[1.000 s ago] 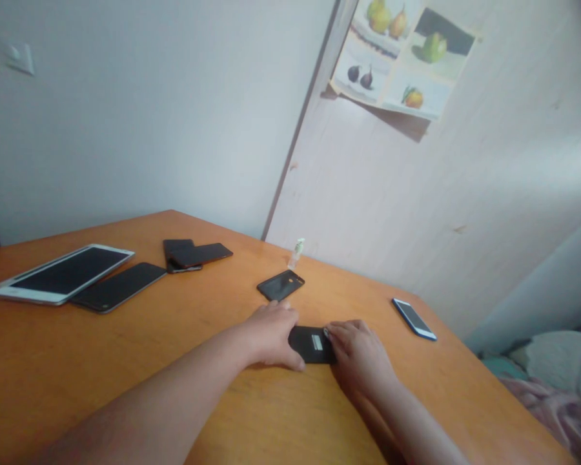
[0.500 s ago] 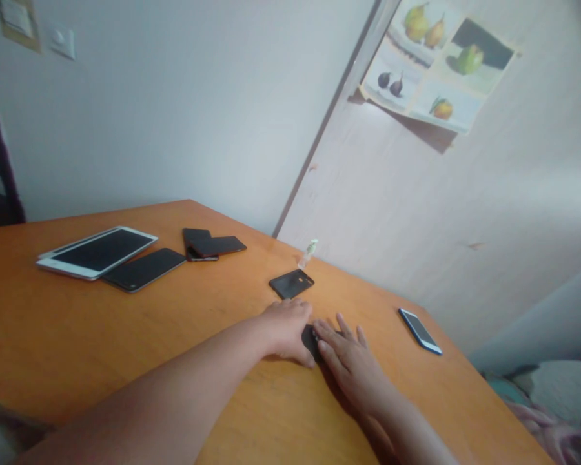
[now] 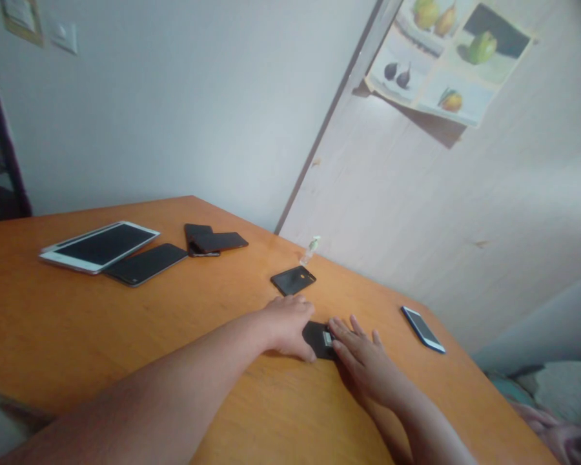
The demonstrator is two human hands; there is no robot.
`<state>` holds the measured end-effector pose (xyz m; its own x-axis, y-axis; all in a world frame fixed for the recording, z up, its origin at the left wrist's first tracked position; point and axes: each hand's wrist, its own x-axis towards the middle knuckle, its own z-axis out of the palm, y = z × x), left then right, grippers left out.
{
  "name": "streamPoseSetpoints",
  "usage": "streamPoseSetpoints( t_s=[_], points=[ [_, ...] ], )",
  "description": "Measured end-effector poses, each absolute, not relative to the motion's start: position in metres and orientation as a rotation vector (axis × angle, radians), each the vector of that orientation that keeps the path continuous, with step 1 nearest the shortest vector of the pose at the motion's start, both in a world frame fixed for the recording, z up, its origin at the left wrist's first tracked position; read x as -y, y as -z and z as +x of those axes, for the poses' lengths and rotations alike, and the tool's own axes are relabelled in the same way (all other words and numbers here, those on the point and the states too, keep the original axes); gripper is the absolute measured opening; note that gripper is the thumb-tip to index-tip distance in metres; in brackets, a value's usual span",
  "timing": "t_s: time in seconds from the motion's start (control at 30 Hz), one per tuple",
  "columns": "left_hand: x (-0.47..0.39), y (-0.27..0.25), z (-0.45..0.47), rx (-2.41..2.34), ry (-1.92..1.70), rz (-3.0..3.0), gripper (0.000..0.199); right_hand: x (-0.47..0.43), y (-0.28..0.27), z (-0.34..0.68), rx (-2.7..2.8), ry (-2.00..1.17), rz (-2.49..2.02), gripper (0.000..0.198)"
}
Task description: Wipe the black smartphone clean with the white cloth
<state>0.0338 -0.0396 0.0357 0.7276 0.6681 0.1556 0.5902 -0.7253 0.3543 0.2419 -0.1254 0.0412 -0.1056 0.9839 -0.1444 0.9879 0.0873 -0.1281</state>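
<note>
Five devices lie left of the hands on the bench (image 3: 237,284), counting the flat black cover: a white tablet (image 3: 101,245) at far left, a dark phone (image 3: 150,262) close against it, then a lower black phone (image 3: 197,229) with an upper black phone (image 3: 223,241) lying across it. Next comes the black cover (image 3: 293,280), apparently a phone case, with a small clear bottle (image 3: 310,250) just behind.

Nearer, the left hand (image 3: 289,326) curves round the left end of a black slab (image 3: 315,339), thumb at the near edge, fingers toward the far one. The slab lies flat between the hands, a pale label showing. The right hand (image 3: 358,352) is laid over its right end, fingers extended and slightly fanned, pinching nothing that shows. Well apart at right is a blue-edged phone (image 3: 423,329).

As far as can be judged, handling of the slab is under way and unfinished: both hands are on it, and the cover lies separate.

Half a second ago the right hand hid the label; it has since slid rightward, uncovering part of it. The cover has stayed put.
</note>
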Motion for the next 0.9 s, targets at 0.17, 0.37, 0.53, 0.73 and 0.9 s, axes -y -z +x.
streamPoseSetpoints(
  t_s=[0.17, 0.37, 0.53, 0.73, 0.9],
  points=[
    [0.038, -0.038, 0.033, -0.982, -0.331, 2.678, 0.068, 0.143, -0.059, 0.264, -2.343, 0.408, 1.902, 0.053],
    [0.038, -0.04, 0.032, -0.971, -0.305, 2.674, 0.063, 0.141, -0.059, 0.254, -2.348, 0.411, 1.931, 0.054],
    [0.04, -0.042, 0.033, -0.986, -0.305, 2.709, 0.056, 0.144, -0.061, 0.25, -2.359, 0.424, 1.935, 0.057],
    [0.04, -0.041, 0.034, -0.961, -0.303, 2.703, 0.056, 0.161, -0.07, 0.245, -2.331, 0.438, 1.938, 0.055],
    [0.039, -0.038, 0.035, -0.948, -0.321, 2.708, 0.055, 0.143, -0.048, 0.236, -2.245, 0.226, 2.108, 0.061]
  ],
)
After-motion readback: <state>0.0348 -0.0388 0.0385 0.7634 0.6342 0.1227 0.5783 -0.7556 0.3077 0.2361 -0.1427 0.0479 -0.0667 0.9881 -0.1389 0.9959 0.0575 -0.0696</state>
